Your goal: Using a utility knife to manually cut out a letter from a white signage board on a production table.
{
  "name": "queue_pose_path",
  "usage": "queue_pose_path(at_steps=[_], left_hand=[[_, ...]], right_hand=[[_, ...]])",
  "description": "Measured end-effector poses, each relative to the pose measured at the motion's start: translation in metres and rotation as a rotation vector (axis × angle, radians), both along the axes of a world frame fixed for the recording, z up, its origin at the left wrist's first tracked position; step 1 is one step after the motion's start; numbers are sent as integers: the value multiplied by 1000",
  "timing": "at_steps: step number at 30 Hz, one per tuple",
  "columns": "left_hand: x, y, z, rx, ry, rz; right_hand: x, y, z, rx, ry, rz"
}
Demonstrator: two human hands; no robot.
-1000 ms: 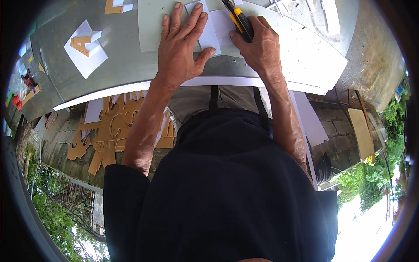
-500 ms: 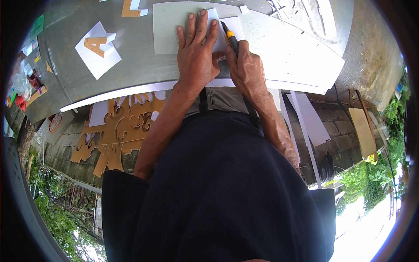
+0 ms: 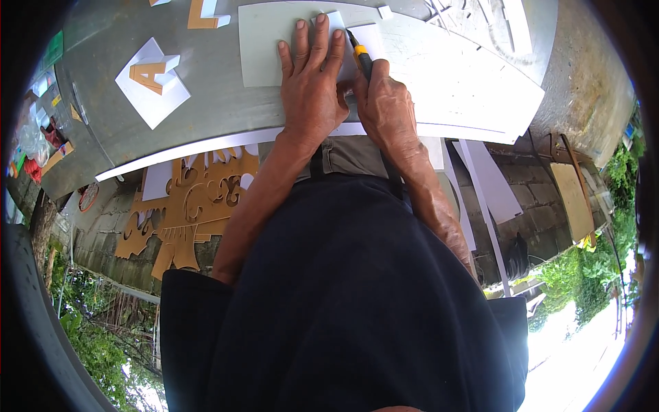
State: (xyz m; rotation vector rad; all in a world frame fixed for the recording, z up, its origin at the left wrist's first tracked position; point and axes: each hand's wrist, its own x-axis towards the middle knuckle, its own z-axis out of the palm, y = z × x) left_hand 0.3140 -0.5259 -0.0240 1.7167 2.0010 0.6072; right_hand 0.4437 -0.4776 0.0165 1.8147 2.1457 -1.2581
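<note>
My left hand [image 3: 312, 79] lies flat with its fingers spread, pressing a small white piece [image 3: 335, 21] onto a larger pale sheet [image 3: 262, 48]. In my right hand [image 3: 386, 103] is a utility knife [image 3: 362, 55] with a black and yellow handle, pointing away from me. The knife's tip is beside the right edge of the small piece, close to my left fingertips. Another small white rectangle [image 3: 369, 36] lies partly behind the knife. Whether the blade touches the material I cannot tell.
A brown-faced cut-out letter [image 3: 149, 75] rests on a white square at the left, with another letter piece [image 3: 204, 20] farther back. White offcuts [image 3: 446, 14] lie at the far right. Below the metal table [image 3: 206, 103] are brown cut-out panels [image 3: 199, 199] and white strips [image 3: 486, 182].
Both hands and the utility knife stay in nearly the same place. The knife stands slightly more upright in the picture, and the surroundings have shifted a little.
</note>
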Motion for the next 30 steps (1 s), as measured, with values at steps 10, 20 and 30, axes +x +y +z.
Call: queue_pose_path(at_steps=[10, 20, 30], left_hand=[[3, 3, 4, -50, 42, -26], [6, 1, 5, -84, 86, -41], [8, 2, 5, -109, 52, -57]], right_hand=[[-17, 6, 14, -45, -123, 67], [-8, -4, 19, -40, -92, 59], [2, -13, 22, -85, -126, 58]])
